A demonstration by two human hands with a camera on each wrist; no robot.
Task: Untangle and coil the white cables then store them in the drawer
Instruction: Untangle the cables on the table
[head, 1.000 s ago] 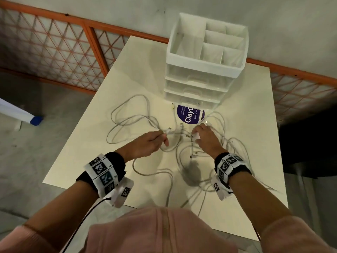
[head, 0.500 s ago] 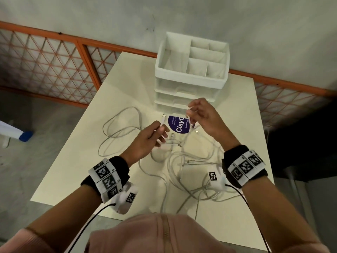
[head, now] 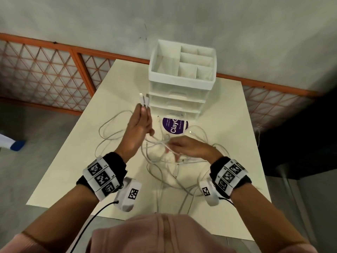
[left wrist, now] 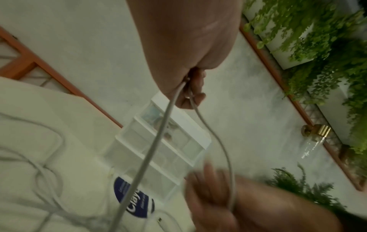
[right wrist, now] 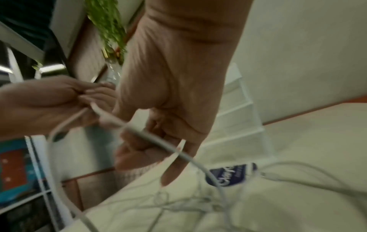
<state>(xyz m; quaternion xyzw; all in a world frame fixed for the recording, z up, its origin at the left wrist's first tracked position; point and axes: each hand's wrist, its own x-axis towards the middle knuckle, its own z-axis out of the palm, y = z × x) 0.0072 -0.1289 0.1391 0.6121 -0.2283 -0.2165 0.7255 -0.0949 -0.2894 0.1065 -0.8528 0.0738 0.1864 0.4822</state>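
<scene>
Several white cables (head: pixel 164 172) lie tangled on the cream table (head: pixel 228 125) in front of the white drawer unit (head: pixel 180 99). My left hand (head: pixel 144 109) is raised above the table and pinches two cable ends, their connectors (head: pixel 144 99) sticking up side by side. The two strands (left wrist: pixel 208 125) hang down from its fingers (left wrist: pixel 195 94). Lower and to the right, my right hand (head: pixel 168 145) grips a strand (right wrist: pixel 158 141) that runs across its curled fingers (right wrist: pixel 139 150), just above the tangle. The drawers look closed.
A round purple label (head: pixel 175 125) lies on the table before the drawer unit, whose top tray (head: pixel 182 59) has open compartments. An orange lattice railing (head: pixel 45 70) runs behind the table. A blue-and-white object (head: pixel 16 145) is on the floor at left.
My right hand passed its cable end to the left hand, then dropped down to a strand above the tangle. The left hand rose and now holds both ends.
</scene>
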